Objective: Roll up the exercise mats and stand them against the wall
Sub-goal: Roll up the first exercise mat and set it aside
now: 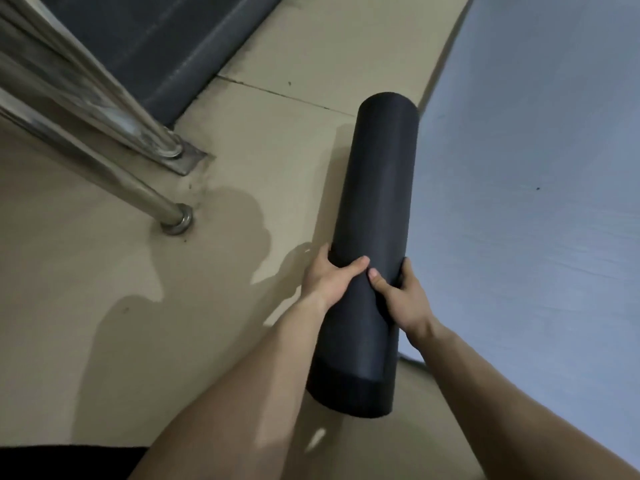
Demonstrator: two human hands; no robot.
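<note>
Around the middle of the rolled mat (377, 209), in the head view, both hands are clasped. The left hand (329, 278) curls round it from the left and the right hand (405, 299) from the right. Each thumb lies across the front, and the two tips almost meet. The roll's far end points down at the seam where wall (536, 168) and floor (104, 306) join; whether it touches the floor cannot be told. Its near end is toward the camera, between the forearms.

Well apart to the left of the rolled mat, two steel posts (104, 109) slant down to the floor, each ending in a round collar; the farther one stands on a square plate. Beyond them, up and left of the roll, a flat mat (166, 46) lies spread with a thick rounded edge.

The rolled mat is a tight, smooth, matte black cylinder, with a darker band at its near end. The posts are polished and reflective. The flat mat is dark grey with a fine grain.

Beige tiles cover the floor, with one joint line running just beyond the roll's far end and soft shadows to its left. Right of the roll the wall is plain bluish white. Far down to its left lies a black strip (69, 460) that cannot be identified.
</note>
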